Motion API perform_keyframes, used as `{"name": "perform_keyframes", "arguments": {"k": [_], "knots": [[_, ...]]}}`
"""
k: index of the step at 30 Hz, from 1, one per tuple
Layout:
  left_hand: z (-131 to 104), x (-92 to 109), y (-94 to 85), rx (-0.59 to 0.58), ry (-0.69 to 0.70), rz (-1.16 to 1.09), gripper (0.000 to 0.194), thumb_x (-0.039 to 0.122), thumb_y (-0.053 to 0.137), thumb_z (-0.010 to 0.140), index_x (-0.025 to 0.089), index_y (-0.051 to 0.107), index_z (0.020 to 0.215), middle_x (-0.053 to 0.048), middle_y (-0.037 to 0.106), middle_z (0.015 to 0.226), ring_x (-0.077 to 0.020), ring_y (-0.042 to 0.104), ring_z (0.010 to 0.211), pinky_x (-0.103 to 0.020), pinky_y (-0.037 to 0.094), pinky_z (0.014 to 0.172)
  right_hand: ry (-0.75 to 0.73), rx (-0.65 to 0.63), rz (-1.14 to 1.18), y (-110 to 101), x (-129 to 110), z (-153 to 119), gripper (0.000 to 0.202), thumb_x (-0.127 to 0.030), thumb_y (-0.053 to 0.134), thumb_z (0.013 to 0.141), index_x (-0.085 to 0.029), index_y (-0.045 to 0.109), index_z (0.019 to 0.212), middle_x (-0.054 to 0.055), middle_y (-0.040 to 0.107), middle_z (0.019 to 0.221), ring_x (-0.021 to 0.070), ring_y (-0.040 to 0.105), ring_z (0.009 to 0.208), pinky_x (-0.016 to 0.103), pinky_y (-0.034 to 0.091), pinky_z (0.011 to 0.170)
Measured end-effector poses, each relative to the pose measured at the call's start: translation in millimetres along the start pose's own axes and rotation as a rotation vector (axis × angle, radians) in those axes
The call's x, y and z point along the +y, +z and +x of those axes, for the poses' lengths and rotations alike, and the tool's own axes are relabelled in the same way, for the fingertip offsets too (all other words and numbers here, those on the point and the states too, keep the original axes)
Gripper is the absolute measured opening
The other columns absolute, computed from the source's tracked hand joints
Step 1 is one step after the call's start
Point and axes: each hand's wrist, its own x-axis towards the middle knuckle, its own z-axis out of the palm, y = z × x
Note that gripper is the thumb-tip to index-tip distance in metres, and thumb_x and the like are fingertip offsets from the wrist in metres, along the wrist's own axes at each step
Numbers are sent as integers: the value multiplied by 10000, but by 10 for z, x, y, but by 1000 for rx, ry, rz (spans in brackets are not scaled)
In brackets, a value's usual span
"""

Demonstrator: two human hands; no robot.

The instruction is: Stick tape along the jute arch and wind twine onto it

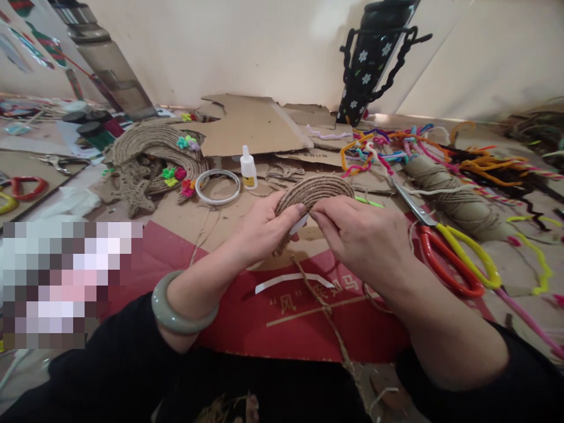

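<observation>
Arch: the twine arch is held up near the middle, above the red card, its ridged curve turned to the far side; its inner edge is probably kept toward the wearer so that it can be worked at close range.
Left hand: the left hand is closed round the arch's left part, thumb laid over the face; the piece seems to be steadied by this grip.
Right hand: the right hand is nearly closed, thumb and forefinger pinched at the inner edge; whether a loose end is held between them cannot be told.
White slip: a bit of white is seen below the arch, between the hands; what it is fixed to cannot be told.
Strip: a curved paper strip is laid on the card, crossed near its right end by loose twine.
Bottle: the bottle is stood upright beyond the left hand, beside the ring; within easy reach, it appears.
Scissors: the scissors are left at the right, untouched, beside the spool.
</observation>
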Motion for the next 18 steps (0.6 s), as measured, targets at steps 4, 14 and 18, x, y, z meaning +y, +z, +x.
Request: {"name": "perform_keyframes", "arguments": {"k": [4, 14, 18], "knots": [[-6, 31, 8, 4, -7, -28, 214, 321, 583, 895, 168, 543, 751, 23, 575, 607, -90, 541, 511, -199, 448, 488, 26, -32, -5, 1, -6, 14, 289, -280, 485, 983, -198, 713, 825, 7, 754, 783, 127, 625, 617, 291, 326, 550], [-6, 18, 33, -44, -19, -171, 231, 322, 622, 860, 156, 534, 725, 33, 555, 601, -76, 548, 504, -191, 462, 487, 34, 7, 19, 48, -14, 8, 263, -280, 497, 982, -187, 707, 854, 12, 754, 753, 140, 649, 618, 288, 323, 548], [-16, 14, 26, -81, -52, -173, 318, 369, 785, 722, 160, 557, 796, 60, 551, 564, -68, 494, 456, -183, 404, 424, 105, -19, 43, 44, 0, 1, 232, -295, 507, 961, -198, 685, 849, 5, 718, 677, 139, 617, 576, 279, 308, 547]]}}
